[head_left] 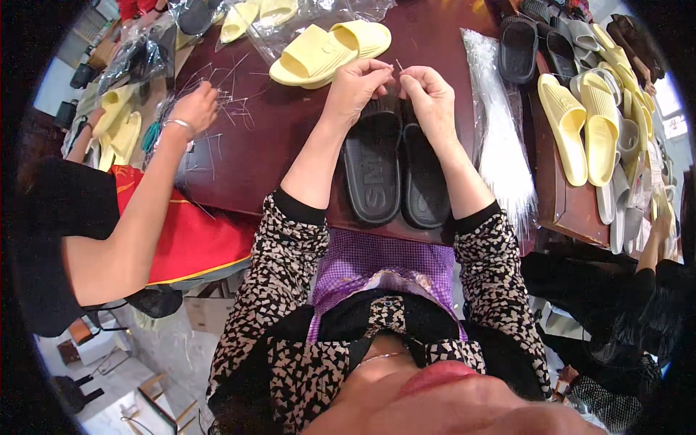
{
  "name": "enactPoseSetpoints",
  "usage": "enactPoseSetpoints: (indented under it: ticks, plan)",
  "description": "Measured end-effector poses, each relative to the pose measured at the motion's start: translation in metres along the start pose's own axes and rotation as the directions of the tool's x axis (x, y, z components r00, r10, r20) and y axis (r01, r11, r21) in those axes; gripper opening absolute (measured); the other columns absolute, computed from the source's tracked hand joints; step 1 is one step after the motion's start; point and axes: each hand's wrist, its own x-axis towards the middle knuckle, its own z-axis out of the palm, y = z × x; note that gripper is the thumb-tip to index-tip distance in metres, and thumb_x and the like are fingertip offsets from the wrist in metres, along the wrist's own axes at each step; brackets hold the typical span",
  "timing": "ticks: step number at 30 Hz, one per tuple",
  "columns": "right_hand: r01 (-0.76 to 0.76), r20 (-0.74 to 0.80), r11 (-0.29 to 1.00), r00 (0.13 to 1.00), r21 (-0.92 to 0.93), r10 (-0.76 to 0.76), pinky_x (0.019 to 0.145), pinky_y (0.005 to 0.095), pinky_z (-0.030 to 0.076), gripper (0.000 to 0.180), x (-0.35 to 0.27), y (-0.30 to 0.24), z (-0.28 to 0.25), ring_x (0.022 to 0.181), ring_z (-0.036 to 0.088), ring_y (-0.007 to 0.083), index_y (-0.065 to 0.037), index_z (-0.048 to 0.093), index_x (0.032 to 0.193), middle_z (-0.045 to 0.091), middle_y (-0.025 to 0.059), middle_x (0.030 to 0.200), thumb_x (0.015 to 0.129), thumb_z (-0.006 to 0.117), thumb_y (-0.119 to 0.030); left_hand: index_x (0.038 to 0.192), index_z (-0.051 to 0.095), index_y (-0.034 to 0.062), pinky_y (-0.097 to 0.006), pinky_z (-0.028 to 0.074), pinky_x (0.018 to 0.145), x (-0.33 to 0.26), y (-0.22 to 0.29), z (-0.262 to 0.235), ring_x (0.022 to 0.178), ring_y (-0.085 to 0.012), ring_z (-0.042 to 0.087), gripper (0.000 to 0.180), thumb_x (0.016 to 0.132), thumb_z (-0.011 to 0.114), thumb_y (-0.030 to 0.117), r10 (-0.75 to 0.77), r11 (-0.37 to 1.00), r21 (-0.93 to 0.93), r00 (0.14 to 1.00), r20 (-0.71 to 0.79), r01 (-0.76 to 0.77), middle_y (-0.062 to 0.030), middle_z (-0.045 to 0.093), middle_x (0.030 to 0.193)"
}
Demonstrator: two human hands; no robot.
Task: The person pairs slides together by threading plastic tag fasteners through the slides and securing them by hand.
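A pair of black slide sandals, the left one (372, 174) and the right one (426, 181), lies side by side on the table in front of me. Above their far ends, my left hand (360, 88) has thumb and forefinger pinched together. Close beside it, my right hand (429, 100) pinches too, and a tiny thin piece (398, 64) shows at its fingertips. What exactly the fingers hold is too small to make out. Just beyond my left hand sits a pair of pale yellow slides (315, 54).
To the right, a plastic bag (500, 138) holds a bundle of thin white strands. Further right are yellow slides (565, 123) and a heap of grey and black ones. Loose thin ties (235, 90) lie at left, near a co-worker's hand (194, 107). The dark red table (290, 119) has its edge before me.
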Motion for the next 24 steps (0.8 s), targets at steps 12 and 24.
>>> enactPoseSetpoints:
  ticks: [12,24]
  plan:
    - [0.048,-0.008,0.971,0.999,-0.233,-0.051,0.052,0.0209,0.043,0.008,0.0,0.011,-0.004,0.055,0.052,0.0043,-0.001,0.063,0.083,0.058,0.0006,0.061,0.082,0.06,-0.008,0.088,0.065,0.0028,-0.017,0.041,0.053,0.0,-0.006,0.002,0.061,-0.0049,0.054,0.009,0.083,0.062,0.009,0.057,0.998,-0.025,0.998,-0.036,-0.057,-0.0029,0.066,0.078]
    - [0.058,-0.024,0.97,0.998,-0.235,-0.065,0.052,0.0223,0.044,0.009,0.0,0.009,-0.003,0.055,0.053,0.0051,-0.001,0.064,0.082,0.059,0.0016,0.06,0.08,0.06,-0.01,0.087,0.066,0.0038,-0.017,0.042,0.054,-0.001,-0.006,0.002,0.06,-0.0054,0.056,0.009,0.082,0.064,0.011,0.064,0.997,0.043,0.995,-0.076,-0.061,-0.0024,0.065,0.077]
